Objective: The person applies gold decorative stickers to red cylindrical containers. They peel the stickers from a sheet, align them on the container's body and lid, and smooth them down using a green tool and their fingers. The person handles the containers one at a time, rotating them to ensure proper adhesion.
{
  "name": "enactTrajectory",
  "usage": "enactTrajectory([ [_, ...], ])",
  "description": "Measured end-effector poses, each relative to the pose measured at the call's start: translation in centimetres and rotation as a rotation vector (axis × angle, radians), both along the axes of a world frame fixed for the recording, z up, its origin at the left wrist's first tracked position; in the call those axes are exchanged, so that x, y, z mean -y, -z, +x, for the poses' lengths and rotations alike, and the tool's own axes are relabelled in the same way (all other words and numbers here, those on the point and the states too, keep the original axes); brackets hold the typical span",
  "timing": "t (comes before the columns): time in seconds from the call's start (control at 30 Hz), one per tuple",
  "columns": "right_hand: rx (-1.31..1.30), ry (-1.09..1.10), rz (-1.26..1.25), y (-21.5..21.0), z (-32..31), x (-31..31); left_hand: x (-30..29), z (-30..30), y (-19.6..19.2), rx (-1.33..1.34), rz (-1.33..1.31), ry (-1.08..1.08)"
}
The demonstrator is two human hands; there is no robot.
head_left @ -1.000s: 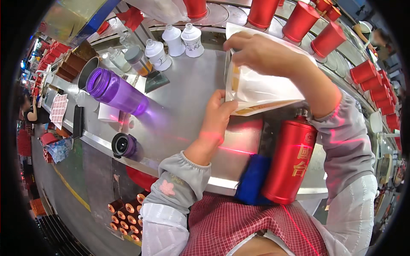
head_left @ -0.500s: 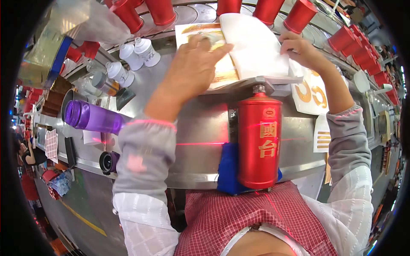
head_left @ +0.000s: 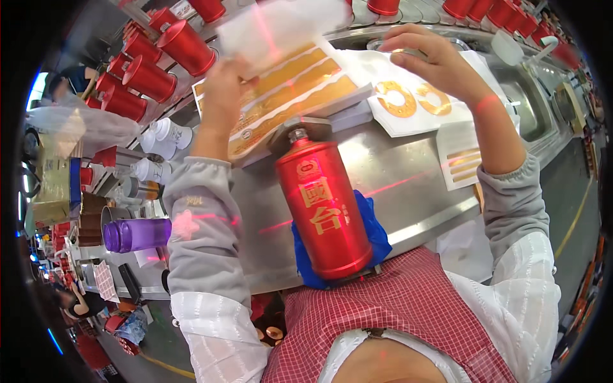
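My left hand (head_left: pixel 222 102) is at the left edge of a stack of label sheets with gold bands (head_left: pixel 300 86). Its fingers are closed at the lower edge of a white backing sheet (head_left: pixel 281 32), which is lifted over the far part of the stack and blurred. My right hand (head_left: pixel 424 57), fingers apart and holding nothing, hovers over a white sheet with gold rings (head_left: pixel 396 99). Right in front of me, a red bottle (head_left: pixel 325 207) with gold characters lies neck away from me, on a blue cloth (head_left: pixel 377 230). Red laser lines cross it.
Red bottles (head_left: pixel 185 48) stand at the far left and along the far conveyor. White bottles (head_left: pixel 172 133) and a purple drinking bottle (head_left: pixel 137 235) are at left. A smaller sheet with gold strips (head_left: pixel 460 156) and a metal sink (head_left: pixel 527 96) lie at right.
The white backing sheet has moved left and up, uncovering the gold bands. My right hand has let go of its edge; my left hand has moved left. The whole view has turned.
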State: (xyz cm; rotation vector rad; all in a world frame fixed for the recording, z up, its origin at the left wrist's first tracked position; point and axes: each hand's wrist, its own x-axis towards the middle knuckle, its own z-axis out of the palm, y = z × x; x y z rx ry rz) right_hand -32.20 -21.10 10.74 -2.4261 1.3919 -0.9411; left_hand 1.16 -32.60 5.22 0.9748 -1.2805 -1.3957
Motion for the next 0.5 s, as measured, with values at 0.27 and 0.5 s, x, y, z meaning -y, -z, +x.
enactTrajectory([
  [0.27, 0.989, -0.035, 0.525, -0.4, 4.3, -7.7, -13.9, -11.8, -8.4, -0.071, -0.345, 0.212],
  [0.5, 1.704, 0.098, 0.076, 3.1, -12.0, -27.4, -26.5, -15.3, -9.5, 0.257, -0.650, 0.405],
])
